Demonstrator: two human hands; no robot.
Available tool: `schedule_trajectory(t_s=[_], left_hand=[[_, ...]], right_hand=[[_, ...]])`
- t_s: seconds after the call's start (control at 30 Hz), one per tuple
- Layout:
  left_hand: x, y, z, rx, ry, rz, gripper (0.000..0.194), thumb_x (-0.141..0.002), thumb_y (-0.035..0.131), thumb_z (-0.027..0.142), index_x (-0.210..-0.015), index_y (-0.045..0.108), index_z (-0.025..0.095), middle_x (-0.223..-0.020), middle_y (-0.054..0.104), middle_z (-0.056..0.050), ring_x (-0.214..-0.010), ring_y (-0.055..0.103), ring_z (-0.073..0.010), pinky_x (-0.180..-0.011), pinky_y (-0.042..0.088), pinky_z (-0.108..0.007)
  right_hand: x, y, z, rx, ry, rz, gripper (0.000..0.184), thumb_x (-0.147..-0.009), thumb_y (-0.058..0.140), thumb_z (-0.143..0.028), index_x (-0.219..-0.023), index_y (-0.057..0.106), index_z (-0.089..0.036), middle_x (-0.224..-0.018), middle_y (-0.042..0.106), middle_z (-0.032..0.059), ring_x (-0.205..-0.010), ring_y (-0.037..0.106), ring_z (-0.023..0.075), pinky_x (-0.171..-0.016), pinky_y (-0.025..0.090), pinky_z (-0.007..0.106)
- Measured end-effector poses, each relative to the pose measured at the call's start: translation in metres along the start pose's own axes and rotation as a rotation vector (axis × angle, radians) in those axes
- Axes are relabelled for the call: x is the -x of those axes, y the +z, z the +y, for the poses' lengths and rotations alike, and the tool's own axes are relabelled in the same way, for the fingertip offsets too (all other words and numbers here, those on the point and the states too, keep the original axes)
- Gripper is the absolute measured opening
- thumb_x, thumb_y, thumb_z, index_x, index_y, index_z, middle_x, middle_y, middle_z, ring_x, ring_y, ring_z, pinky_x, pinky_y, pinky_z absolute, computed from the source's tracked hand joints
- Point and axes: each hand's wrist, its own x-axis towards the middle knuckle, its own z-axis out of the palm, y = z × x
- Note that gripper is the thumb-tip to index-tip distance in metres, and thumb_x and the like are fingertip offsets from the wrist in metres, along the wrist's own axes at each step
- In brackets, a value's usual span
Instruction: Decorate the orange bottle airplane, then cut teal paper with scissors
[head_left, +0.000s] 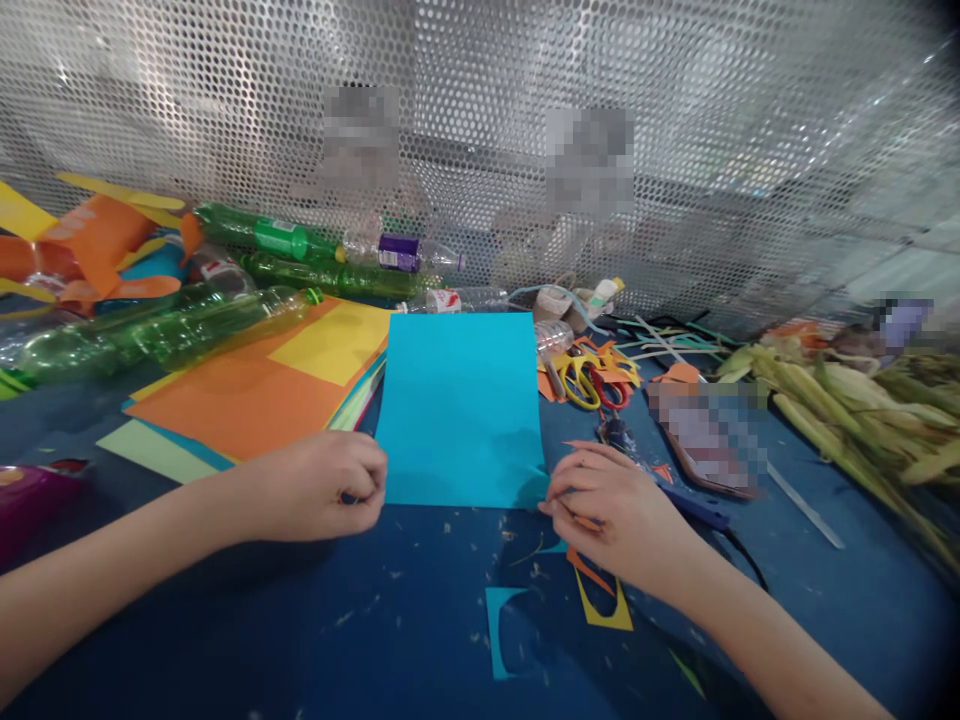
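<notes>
A bright blue sheet of paper (461, 410) stretches between my two hands above the dark blue table. Its left edge, near the lower corner, is pinched by my left hand (337, 485), whose fingers are curled in. At the lower right corner, my right hand (611, 505) grips the sheet between thumb and fingertips, the other fingers bent. Below the right hand lie a yellow paper scrap (611, 610) and a blue offcut (499, 640) with a curved cut edge. Left of the sheet is a stack of coloured paper (255, 400), orange and yellow on top.
Green plastic bottles (225, 325) and a bottle with a purple label (401, 252) lie along the back, before a perforated metal screen (480, 120). To the right are scissors (581, 380), a phone (701, 440) and corn husks (855, 410). A purple object (34, 505) sits far left.
</notes>
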Motion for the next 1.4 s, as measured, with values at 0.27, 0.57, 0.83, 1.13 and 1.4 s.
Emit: schedule_trajectory(t_s=[0.27,0.57,0.83,1.13,1.4], left_hand=[[0.003,-0.008,-0.013,0.146,-0.118,-0.082,0.041,-0.085,0.047,0.020,-0.044,0.050,0.017,-0.067,0.062,-0.002,-0.059,0.055,-0.0094,-0.053,0.044,-0.020],[-0.004,0.026,0.007,-0.104,0.039,0.148,0.021,-0.092,0.043,0.023,-0.095,0.064,0.017,-0.092,0.064,-0.007,-0.091,0.056,-0.0189,-0.081,0.046,-0.034],[-0.005,0.053,0.017,-0.306,0.157,0.168,0.030,-0.093,0.040,0.022,-0.116,0.058,0.016,-0.106,0.063,-0.009,-0.097,0.055,-0.0223,-0.087,0.047,-0.037],[-0.007,0.053,0.016,-0.306,0.128,0.135,0.034,-0.094,0.038,0.023,-0.124,0.052,0.016,-0.109,0.060,-0.011,-0.100,0.053,-0.0236,-0.086,0.047,-0.038],[-0.007,0.050,0.024,-0.394,0.160,0.194,0.033,-0.094,0.035,0.021,-0.112,0.061,0.013,-0.101,0.066,-0.010,-0.093,0.059,-0.0240,-0.080,0.051,-0.038]], right_hand=[[0.004,-0.003,0.006,-0.008,0.006,-0.091,0.034,-0.084,0.051,-0.017,-0.053,0.064,-0.021,-0.068,0.066,0.0015,-0.068,0.059,0.0161,-0.074,0.048,0.036],[-0.002,0.013,-0.020,-0.052,0.007,0.048,0.024,-0.091,0.044,-0.020,-0.094,0.068,-0.019,-0.093,0.069,0.0066,-0.091,0.058,0.0199,-0.085,0.046,0.038],[-0.006,0.025,-0.042,-0.055,-0.038,-0.143,0.035,-0.093,0.043,-0.030,-0.128,0.051,-0.033,-0.118,0.057,0.0056,-0.105,0.049,0.0221,-0.090,0.042,0.042],[-0.005,0.026,-0.042,-0.050,-0.030,-0.131,0.038,-0.094,0.042,-0.027,-0.131,0.048,-0.033,-0.117,0.056,0.0061,-0.104,0.048,0.0225,-0.089,0.042,0.043],[-0.004,0.030,-0.038,-0.021,-0.033,0.043,0.024,-0.090,0.049,-0.026,-0.106,0.066,-0.023,-0.098,0.066,0.0060,-0.094,0.057,0.0194,-0.082,0.046,0.037]])
